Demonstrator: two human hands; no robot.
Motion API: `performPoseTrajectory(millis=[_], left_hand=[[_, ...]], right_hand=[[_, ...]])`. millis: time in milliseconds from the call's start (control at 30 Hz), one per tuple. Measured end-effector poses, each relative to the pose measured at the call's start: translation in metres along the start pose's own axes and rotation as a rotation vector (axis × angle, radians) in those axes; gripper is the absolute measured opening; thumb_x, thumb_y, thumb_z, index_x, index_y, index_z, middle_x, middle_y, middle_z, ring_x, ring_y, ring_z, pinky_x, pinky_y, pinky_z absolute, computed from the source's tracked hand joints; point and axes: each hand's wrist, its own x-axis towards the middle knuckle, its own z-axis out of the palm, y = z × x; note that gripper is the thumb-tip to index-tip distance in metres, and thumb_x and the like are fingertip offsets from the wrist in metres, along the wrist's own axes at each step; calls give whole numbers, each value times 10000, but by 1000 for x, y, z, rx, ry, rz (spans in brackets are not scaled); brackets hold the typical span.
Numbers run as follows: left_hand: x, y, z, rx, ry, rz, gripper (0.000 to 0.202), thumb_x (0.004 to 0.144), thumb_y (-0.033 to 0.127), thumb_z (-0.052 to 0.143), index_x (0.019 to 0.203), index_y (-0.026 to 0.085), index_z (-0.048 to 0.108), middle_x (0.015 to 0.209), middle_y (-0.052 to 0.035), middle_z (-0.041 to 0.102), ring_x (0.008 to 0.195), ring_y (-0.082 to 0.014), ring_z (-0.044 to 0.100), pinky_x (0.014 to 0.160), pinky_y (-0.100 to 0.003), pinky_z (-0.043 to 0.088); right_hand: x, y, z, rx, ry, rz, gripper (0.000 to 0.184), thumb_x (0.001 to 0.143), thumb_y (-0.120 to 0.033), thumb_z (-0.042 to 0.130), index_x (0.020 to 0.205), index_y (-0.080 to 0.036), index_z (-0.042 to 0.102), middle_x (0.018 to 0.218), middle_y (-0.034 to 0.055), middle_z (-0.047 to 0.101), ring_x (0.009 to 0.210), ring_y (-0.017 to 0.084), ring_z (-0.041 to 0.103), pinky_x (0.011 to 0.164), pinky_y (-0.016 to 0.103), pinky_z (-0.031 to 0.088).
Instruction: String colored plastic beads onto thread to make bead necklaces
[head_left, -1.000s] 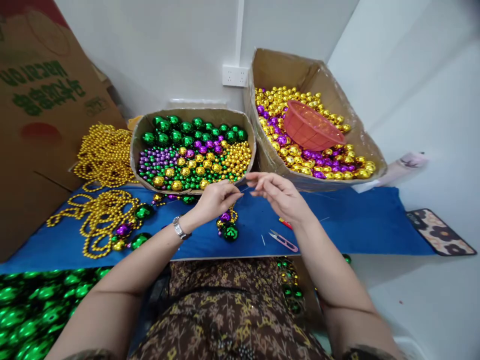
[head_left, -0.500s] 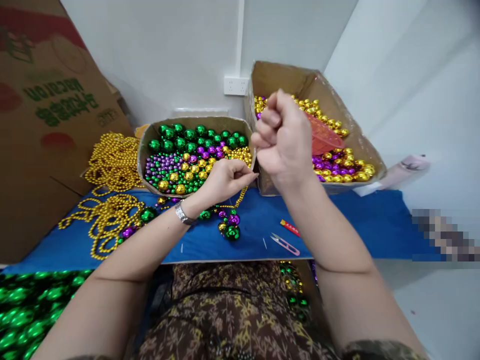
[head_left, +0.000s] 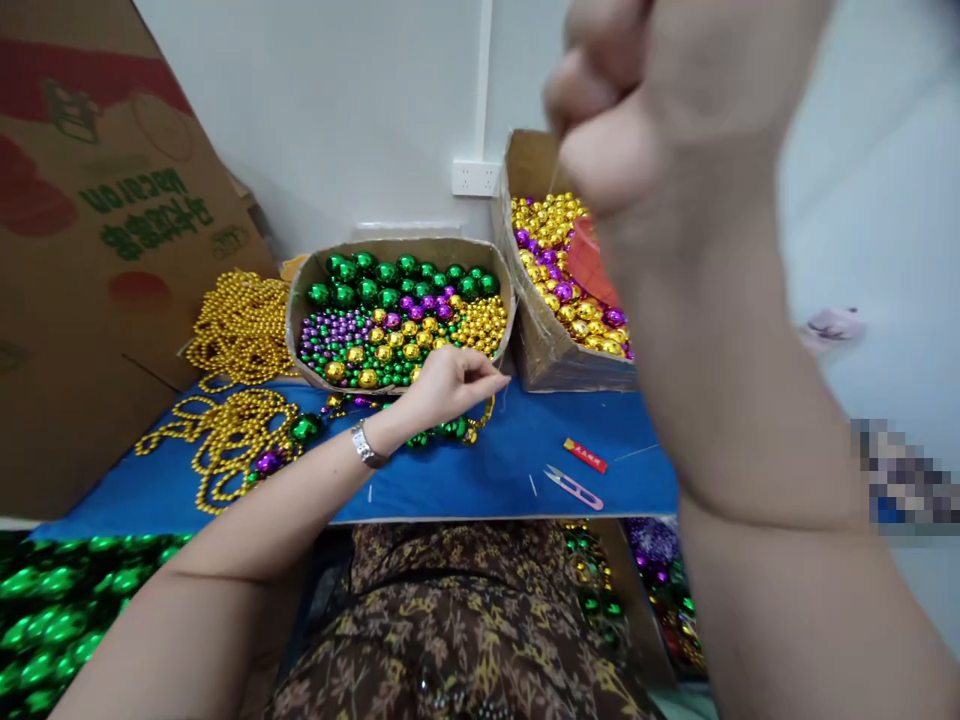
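My left hand point(head_left: 448, 385) rests low over the blue mat point(head_left: 465, 470), fingers pinched on a bead strand point(head_left: 450, 430) of green and gold beads by the front of the round cardboard tray point(head_left: 510, 300). A thin thread runs up from the pinch. My right hand point(head_left: 660, 110) is raised close to the camera, blurred, closed in a fist; the thread appears to lead to it. A metal watch point(head_left: 365, 446) sits on my left wrist.
The tray holds green, purple and gold beads. A cardboard box point(head_left: 544, 345) of gold and purple beads with a red basket point(head_left: 589, 265) stands right of it. Gold bead chains point(head_left: 232, 400) lie at left. Thread snips point(head_left: 574, 487) and a red lighter point(head_left: 586, 455) lie on the mat.
My right hand has risen from beside the left hand up toward the camera, closed in a fist. The left hand has stayed pinched low, and the hanging beads now lie on the mat.
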Motion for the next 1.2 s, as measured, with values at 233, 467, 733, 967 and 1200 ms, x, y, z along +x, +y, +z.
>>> performPoseTrajectory(millis=[233, 467, 733, 967, 1200], left_hand=[[-16, -23, 38, -63, -309, -3, 236, 832, 334, 601, 721, 140, 675, 681, -47, 704, 595, -136, 601, 558, -233, 448], [-26, -26, 43, -137, -370, 155, 224, 887, 335, 552, 824, 156, 670, 784, -51, 701, 780, -184, 640, 722, -288, 499], [-38, -40, 39, -399, -209, -201, 314, 840, 420, 620, 729, 127, 625, 537, 26, 536, 461, -70, 428, 447, -192, 332], [-44, -50, 29, -524, -18, -350, 371, 818, 487, 634, 695, 141, 587, 550, 24, 552, 437, -58, 434, 410, -181, 327], [-41, -47, 24, -568, 25, -422, 310, 769, 430, 703, 723, 129, 647, 583, -2, 616, 439, -55, 447, 408, -175, 351]], right_hand=[[-17, 90, 55, 35, -167, 1, 306, 1005, -269, 329, 736, -179, 443, 547, -114, 338, 387, -17, 299, 440, 98, 236], [-21, 180, 55, -729, -891, -61, 128, 924, -226, 558, 801, -201, 584, 657, -110, 604, 623, 47, 537, 579, 158, 421], [-24, 193, -21, -1205, -683, -98, 252, 761, -171, 737, 561, -177, 584, 583, -8, 553, 631, 130, 539, 618, 265, 366], [-98, 177, -80, -949, -458, -129, 176, 933, -317, 511, 970, -185, 620, 885, 35, 663, 734, 133, 600, 657, 261, 428], [-139, 200, -92, -940, -350, -51, 216, 951, -325, 482, 871, -188, 629, 756, 21, 662, 682, 138, 607, 653, 257, 429]])
